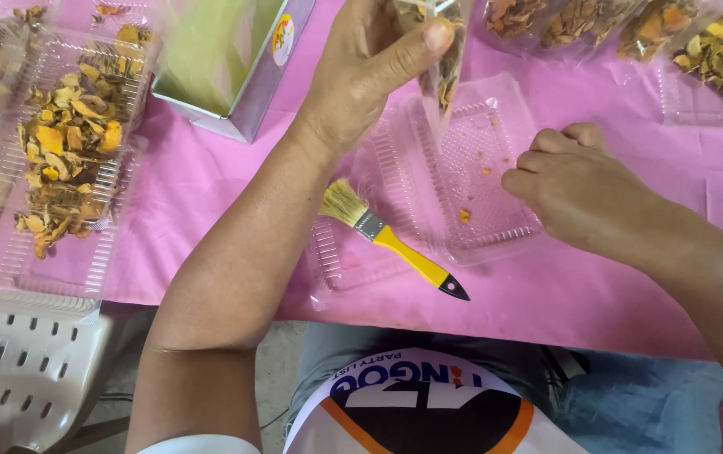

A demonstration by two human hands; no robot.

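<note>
The step in hand looks like filling: dried orange-and-yellow slices are being moved out of the clear plastic tray (487, 168) and into a small clear bag (441, 59), and the tray is nearly emptied, with only a few crumbs left on its ribbed floor. The left hand (370, 71) is raised above the tray's far edge, closed around the upper part of the bag, thumb pressed across the front and fingers wrapped behind, so the bag hangs with its lower end just over the tray. The right hand (580, 189) rests at the tray's right rim, fingers curled loosely inward toward the palm; whether it pinches any slices I cannot tell, since the fingertips are tucked out of sight. As a judgement, the next move calls for a steady bag mouth and a careful pick of the last fragments off the tray floor, or a sweep with the brush (395, 248), which lies just left of the tray, bristles toward the left forearm and yellow handle pointing to the near edge of the pink tabletop (596, 294). Well left of the tray sits an open clamshell box (59, 160) heaped with the same dried slices; beyond the tray's far-left corner stands a metal-sided box (235, 67), and beyond its far-right corner lie several filled bags (630, 29).
</note>
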